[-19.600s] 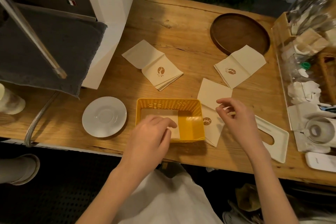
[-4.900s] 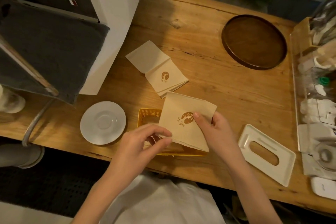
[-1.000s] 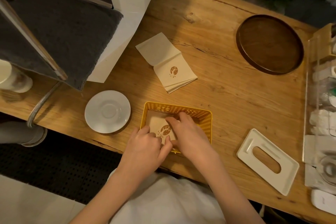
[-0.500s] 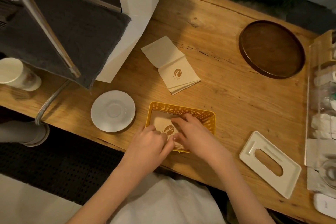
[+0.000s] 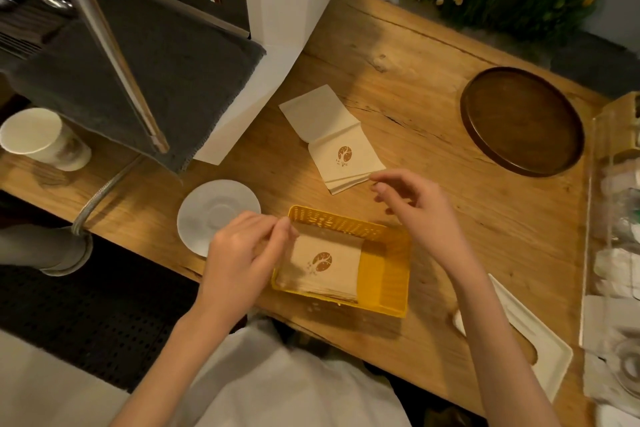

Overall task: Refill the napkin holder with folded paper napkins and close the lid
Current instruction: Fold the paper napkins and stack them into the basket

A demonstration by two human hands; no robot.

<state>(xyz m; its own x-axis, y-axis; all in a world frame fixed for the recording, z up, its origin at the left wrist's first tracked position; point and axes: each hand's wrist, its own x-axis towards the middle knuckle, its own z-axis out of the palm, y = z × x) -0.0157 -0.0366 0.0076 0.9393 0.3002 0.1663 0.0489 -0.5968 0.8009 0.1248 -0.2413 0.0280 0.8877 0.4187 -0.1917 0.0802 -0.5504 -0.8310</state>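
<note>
Yellow plastic holder [image 5: 384,274] near the front edge of the wooden counter [image 5: 433,107], open top up. Long axis roughly along that edge, right end a little nearer the front. Partly filled: stack [image 5: 322,262] of folded napkins flat in the left part, logo up, right part bare.

Left to do, judging by this: load the loose napkins [image 5: 343,149] lying on the counter just beyond the holder, then fit the lid [image 5: 540,340]. Lid off, flat on the counter to the right, apart from the holder, long axis slanting from near right to far left, partly hidden by the forearm.

Left hand [image 5: 242,253] at the stack's far left corner, fingers bent, tips at the paper; pinching or only touching, cannot tell. Right hand [image 5: 419,211] above the counter between holder and loose napkins, fingers loosely curled, holding nothing.
</note>
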